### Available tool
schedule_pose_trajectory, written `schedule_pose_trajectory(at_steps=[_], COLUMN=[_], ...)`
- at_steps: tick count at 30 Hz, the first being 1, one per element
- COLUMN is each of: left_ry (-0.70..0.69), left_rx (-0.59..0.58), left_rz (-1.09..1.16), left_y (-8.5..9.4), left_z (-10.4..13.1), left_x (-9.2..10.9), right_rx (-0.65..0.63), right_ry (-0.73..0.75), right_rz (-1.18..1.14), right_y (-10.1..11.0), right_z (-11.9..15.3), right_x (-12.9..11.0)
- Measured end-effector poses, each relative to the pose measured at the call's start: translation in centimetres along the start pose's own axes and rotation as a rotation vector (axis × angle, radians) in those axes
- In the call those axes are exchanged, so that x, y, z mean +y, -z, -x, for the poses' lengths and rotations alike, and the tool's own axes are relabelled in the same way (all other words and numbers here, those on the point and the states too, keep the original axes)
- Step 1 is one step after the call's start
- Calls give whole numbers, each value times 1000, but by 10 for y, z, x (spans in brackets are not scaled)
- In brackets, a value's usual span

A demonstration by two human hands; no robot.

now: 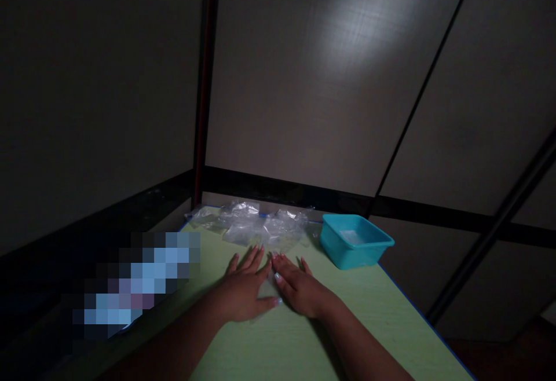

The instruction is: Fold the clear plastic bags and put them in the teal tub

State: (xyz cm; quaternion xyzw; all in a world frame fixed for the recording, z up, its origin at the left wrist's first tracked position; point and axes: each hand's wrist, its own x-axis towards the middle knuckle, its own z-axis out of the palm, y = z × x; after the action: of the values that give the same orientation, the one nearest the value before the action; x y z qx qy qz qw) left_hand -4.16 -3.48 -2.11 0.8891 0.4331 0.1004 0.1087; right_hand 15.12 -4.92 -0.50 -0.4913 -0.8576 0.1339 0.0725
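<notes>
Both my hands lie on a thin, pale, see-through sheet that looks like a plastic bag (270,288), on the green tabletop. My left hand (247,288) is flat with its fingers spread and the thumb pointing right. My right hand (299,288) rests palm down beside it, fingers stretched forward, close to the left thumb and forefinger. Most of the sheet is hidden under the hands. Just beyond the fingertips lie several crumpled clear plastic bags (264,227) in a loose heap.
A turquoise plastic basin (358,253) stands at the table's right edge, with something pale inside. The light green table (278,352) has a blue edge and meets dark-banded panels (295,109) at the back. A blurred-out patch (143,282) covers the left side.
</notes>
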Motion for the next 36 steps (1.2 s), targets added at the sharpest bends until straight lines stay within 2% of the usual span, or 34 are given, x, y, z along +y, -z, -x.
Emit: schedule_pose_trajectory(at_steps=[6,17,23,26,30,36], left_ry=[8,-1,-187,-220,-160,-32], left_rx=[-30,-58,97,153,294,645], left_rz=[5,-9,60,125,187,155], left_y=[2,4,17,17,14,26], left_z=[0,0,2,1,-5,-12], left_x=[1,-4,14,18,11,-1], right_rx=[-45,-52,-45,-4,70,266], right_ry=[-15,-17,-64,-131,-206,-223], right_rz=[77,115,140,146,125,49], right_y=[0,-2,-3,-5,-6,3], right_z=[0,0,-2,-5,-7,-7], right_x=[1,1,-1,4,16,28])
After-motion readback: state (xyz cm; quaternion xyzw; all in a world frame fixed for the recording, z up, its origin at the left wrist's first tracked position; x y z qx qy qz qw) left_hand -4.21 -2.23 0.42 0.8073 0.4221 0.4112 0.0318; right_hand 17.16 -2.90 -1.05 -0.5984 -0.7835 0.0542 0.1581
